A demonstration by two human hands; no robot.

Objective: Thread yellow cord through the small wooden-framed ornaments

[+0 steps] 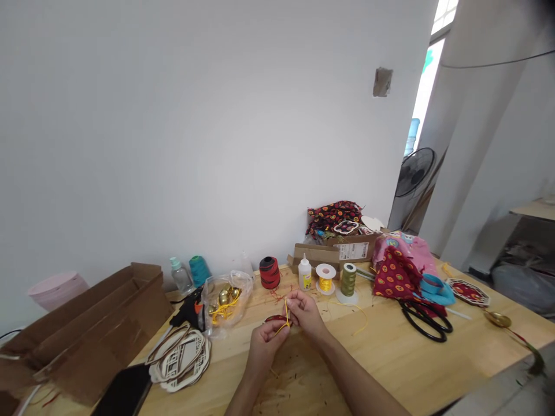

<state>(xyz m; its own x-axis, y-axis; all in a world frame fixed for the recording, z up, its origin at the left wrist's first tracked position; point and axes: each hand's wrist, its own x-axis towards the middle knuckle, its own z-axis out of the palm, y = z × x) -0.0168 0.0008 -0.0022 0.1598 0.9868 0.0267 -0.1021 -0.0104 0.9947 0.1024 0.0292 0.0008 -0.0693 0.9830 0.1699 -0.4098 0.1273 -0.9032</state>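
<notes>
My left hand (pixel 267 341) and my right hand (pixel 303 315) meet above the front middle of the wooden table. Both hands pinch a thin yellow cord (pixel 287 312), which runs upright between them and crosses near my left fingertips. Partly hidden behind my fingers is a small dark red patterned piece (pixel 274 318); which hand supports it, if either, I cannot tell. A loose yellow cord end hangs below my left hand. Beyond my hands stand a spool of yellow cord (pixel 325 283), an olive thread spool (pixel 348 282) and a white glue bottle (pixel 304 273).
On the left are a brown cardboard box (pixel 108 329), cut-out wooden frames (pixel 182 358) and a plastic bag (pixel 243 286) with gold bells. A red and black thread cone (pixel 269 273) stands near the wall. To the right lie black-handled scissors (pixel 429 323) and red patterned fabric (pixel 392 277).
</notes>
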